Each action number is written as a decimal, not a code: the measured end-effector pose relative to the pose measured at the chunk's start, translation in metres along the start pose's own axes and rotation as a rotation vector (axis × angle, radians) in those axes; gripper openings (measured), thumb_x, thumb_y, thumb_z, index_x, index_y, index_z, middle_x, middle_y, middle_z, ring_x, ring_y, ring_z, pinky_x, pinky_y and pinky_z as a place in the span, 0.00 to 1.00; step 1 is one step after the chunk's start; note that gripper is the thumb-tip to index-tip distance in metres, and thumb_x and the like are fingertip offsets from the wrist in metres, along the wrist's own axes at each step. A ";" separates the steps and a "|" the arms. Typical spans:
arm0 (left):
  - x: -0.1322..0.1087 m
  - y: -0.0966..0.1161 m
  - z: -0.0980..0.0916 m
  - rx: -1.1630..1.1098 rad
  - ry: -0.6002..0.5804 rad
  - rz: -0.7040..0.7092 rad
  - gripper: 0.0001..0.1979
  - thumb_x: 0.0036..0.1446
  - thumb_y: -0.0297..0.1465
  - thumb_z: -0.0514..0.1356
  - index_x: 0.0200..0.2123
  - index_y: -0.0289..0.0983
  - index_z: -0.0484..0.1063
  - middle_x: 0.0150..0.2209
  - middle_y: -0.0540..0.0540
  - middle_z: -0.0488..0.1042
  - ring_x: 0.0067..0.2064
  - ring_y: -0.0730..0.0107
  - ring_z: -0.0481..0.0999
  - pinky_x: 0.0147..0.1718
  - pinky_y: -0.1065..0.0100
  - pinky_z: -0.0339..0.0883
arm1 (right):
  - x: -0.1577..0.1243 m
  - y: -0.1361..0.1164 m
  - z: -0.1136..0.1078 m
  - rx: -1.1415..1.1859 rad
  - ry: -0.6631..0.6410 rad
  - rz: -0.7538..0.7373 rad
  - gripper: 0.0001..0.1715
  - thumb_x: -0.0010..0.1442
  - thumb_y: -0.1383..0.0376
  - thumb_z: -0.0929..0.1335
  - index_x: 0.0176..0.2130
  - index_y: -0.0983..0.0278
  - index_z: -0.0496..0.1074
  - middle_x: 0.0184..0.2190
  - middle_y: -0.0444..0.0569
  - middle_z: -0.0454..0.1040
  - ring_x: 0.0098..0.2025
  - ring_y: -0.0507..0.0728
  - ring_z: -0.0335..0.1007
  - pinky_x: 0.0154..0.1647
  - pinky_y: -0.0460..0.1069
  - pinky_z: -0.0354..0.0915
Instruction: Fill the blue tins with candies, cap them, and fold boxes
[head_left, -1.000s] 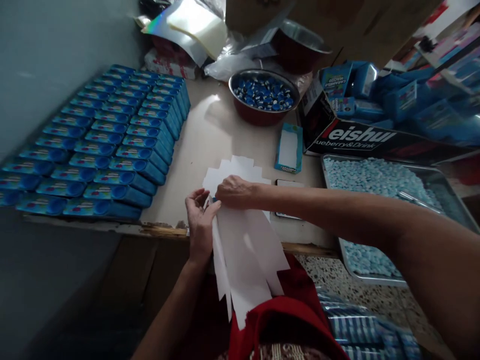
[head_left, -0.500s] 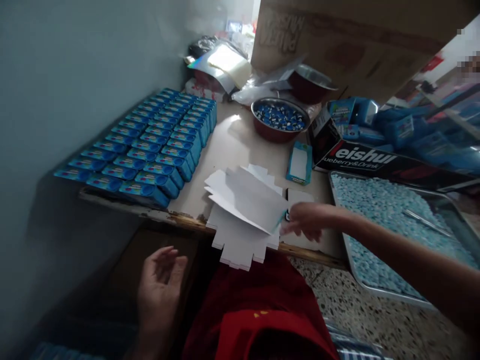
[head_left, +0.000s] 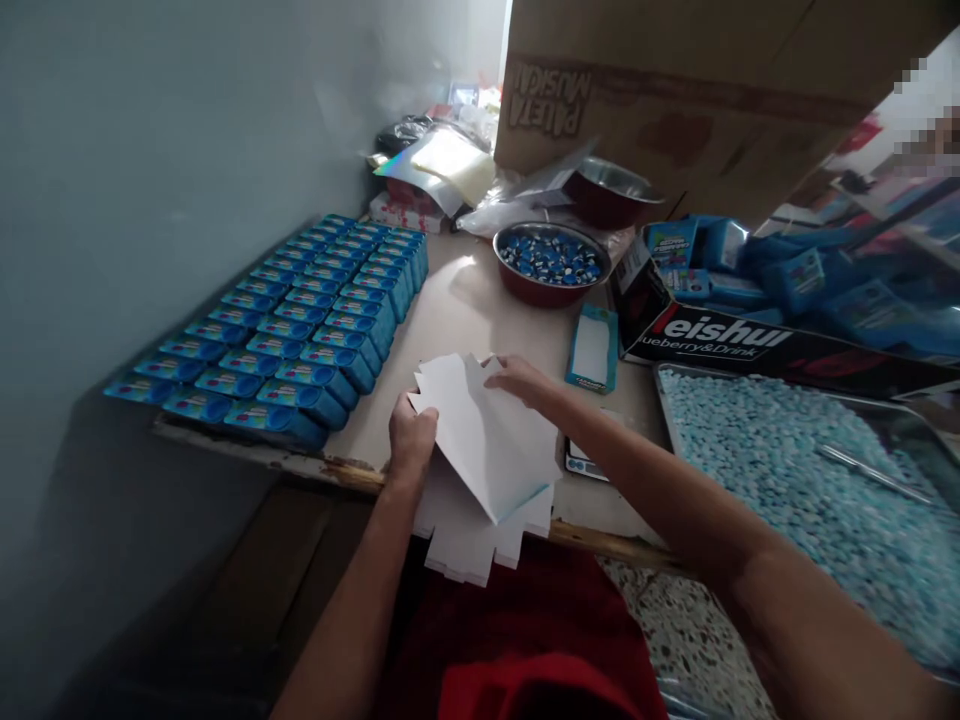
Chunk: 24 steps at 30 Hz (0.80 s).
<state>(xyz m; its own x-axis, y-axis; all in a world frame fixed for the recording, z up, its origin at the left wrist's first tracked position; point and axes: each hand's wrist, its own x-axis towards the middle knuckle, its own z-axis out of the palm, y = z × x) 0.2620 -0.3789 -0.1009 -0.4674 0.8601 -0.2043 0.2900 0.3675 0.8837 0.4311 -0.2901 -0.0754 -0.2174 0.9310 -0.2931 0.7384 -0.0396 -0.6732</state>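
A white cardboard box blank (head_left: 499, 435), partly folded, lies over a stack of similar flat blanks (head_left: 461, 545) at the table's front edge. My left hand (head_left: 412, 430) grips its left edge, thumb on top and fingers underneath. At the far edge, my right hand (head_left: 517, 380) pinches the same blank near its flaps. Beside my right forearm sits a small digital scale (head_left: 585, 462), partly hidden by the arm. Just behind the scale, a blue box with a white inner panel (head_left: 592, 348) lies on the table.
Rows of blue boxes (head_left: 300, 330) stand at the left. Behind are a bowl of blue wrapped candies (head_left: 551, 262) and another bowl (head_left: 611, 190). To the right, a black carton (head_left: 720, 335) holds blue boxes; a metal tray (head_left: 664, 385) holds pale blue pieces and a scoop-like metal tool (head_left: 874, 473).
My left hand has come up from below the table edge and taken hold of the blank. My right hand has moved from the blank's near right corner to its far edge.
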 end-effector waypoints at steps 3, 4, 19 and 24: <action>-0.018 -0.005 0.013 0.006 0.027 0.032 0.25 0.48 0.25 0.55 0.51 0.36 0.76 0.51 0.41 0.78 0.54 0.52 0.77 0.55 0.60 0.68 | -0.032 0.021 0.004 0.008 0.082 -0.028 0.26 0.55 0.71 0.65 0.52 0.61 0.77 0.41 0.45 0.81 0.43 0.58 0.76 0.43 0.48 0.67; -0.023 -0.005 0.018 0.015 0.031 0.069 0.25 0.48 0.25 0.55 0.50 0.37 0.77 0.52 0.41 0.78 0.56 0.52 0.76 0.58 0.59 0.67 | -0.043 0.025 0.005 -0.015 0.118 -0.048 0.26 0.56 0.71 0.64 0.53 0.60 0.77 0.43 0.46 0.81 0.45 0.59 0.76 0.45 0.49 0.67; -0.101 -0.016 -0.002 -0.136 -0.217 0.151 0.10 0.54 0.31 0.59 0.39 0.38 0.78 0.58 0.40 0.70 0.63 0.51 0.68 0.64 0.53 0.60 | -0.141 0.050 0.006 -0.215 0.015 -0.191 0.16 0.67 0.70 0.62 0.46 0.61 0.77 0.43 0.51 0.82 0.43 0.58 0.77 0.44 0.50 0.63; -0.122 -0.003 -0.001 -0.139 -0.212 0.058 0.14 0.62 0.41 0.60 0.43 0.39 0.77 0.58 0.40 0.69 0.65 0.51 0.65 0.65 0.55 0.58 | -0.157 0.050 0.007 -0.253 0.034 -0.137 0.15 0.68 0.69 0.61 0.47 0.62 0.74 0.44 0.53 0.81 0.42 0.60 0.76 0.42 0.50 0.62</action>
<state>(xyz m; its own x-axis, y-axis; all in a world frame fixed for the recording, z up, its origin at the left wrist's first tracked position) 0.3173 -0.4852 -0.0776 -0.2634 0.9387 -0.2223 0.1870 0.2757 0.9429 0.4976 -0.4412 -0.0677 -0.3078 0.9333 -0.1847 0.8401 0.1755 -0.5132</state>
